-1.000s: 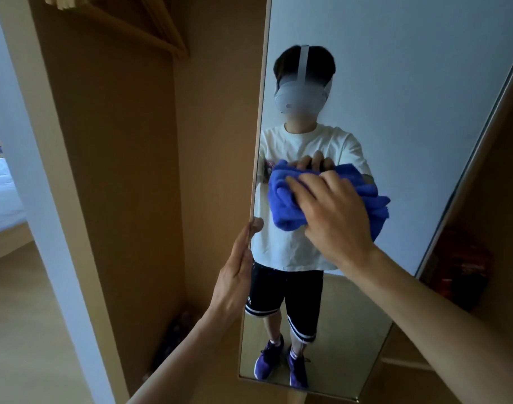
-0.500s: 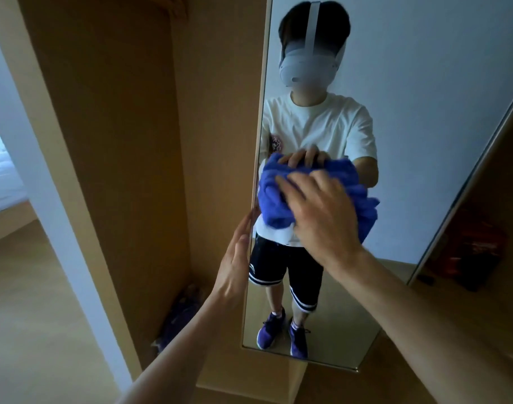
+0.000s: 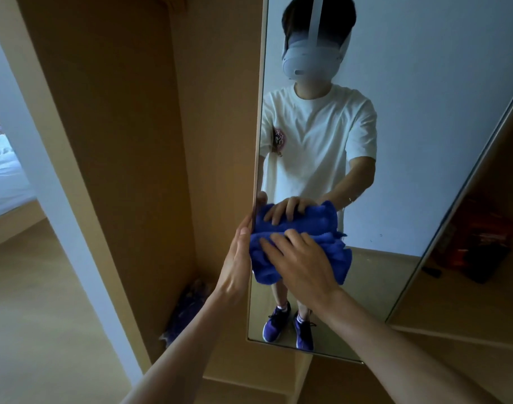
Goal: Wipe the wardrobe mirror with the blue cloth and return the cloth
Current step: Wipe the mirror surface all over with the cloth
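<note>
The tall mirror (image 3: pixel 424 112) on the open wardrobe door fills the right half of the head view and reflects a person in a white T-shirt. My right hand (image 3: pixel 302 260) presses the bunched blue cloth (image 3: pixel 341 255) flat against the lower part of the glass, fingers spread over it. My left hand (image 3: pixel 237 258) rests against the mirror's left edge, fingers straight, right beside the cloth. The cloth's reflection shows just above it.
The wardrobe's wooden interior (image 3: pixel 127 141) opens to the left of the door, with a dark bluish bundle (image 3: pixel 188 310) on its floor. A white door frame (image 3: pixel 45 185) and a bed (image 3: pixel 1 176) lie far left. Dark and red items (image 3: pixel 477 246) sit at right.
My right hand has slid the cloth down the mirror and a little leftward. The left hand has moved down along the mirror's edge, and the view has tipped downward.
</note>
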Tool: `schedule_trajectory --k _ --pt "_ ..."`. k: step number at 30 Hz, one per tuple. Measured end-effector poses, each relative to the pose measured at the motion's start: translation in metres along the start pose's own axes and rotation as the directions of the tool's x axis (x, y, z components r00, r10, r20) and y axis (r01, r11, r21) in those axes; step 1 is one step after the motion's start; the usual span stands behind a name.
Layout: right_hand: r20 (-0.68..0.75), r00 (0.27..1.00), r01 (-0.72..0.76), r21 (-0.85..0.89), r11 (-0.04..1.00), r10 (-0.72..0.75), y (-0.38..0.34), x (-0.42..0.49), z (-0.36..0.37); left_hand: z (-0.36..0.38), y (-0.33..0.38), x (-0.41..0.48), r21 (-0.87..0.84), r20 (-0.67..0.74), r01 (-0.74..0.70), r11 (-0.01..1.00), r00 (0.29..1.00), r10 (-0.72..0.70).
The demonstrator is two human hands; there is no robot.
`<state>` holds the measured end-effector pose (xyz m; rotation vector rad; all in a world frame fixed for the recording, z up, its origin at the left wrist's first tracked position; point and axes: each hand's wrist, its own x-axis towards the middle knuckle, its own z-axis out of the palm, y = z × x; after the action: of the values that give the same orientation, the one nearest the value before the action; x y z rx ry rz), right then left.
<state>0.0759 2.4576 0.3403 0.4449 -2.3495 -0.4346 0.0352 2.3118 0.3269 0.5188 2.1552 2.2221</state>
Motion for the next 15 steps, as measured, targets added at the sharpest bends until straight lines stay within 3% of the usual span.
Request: schedule_trajectory --k 7,11,15 --pt "-0.186 0.97 -0.144 0.08 0.986 0.157 0.035 0.033 -0.031 -0.002 -0.007 -0.003 0.074 0.076 0.008 0.997 0.997 -0.014" --pt "-0.07 0.997 -0.024 0.031 0.999 0.026 0.008 -0.005 0.005 0.001 -0.012 -0.004 0.054 0.023 0.009 0.998 1.0 -0.01" --pt "-0.007 1.0 0.015 0.032 0.999 -0.015 0.014 -0.026 0.015 0.008 -0.018 -0.005 0.144 0.021 -0.045 0.989 0.999 0.042"
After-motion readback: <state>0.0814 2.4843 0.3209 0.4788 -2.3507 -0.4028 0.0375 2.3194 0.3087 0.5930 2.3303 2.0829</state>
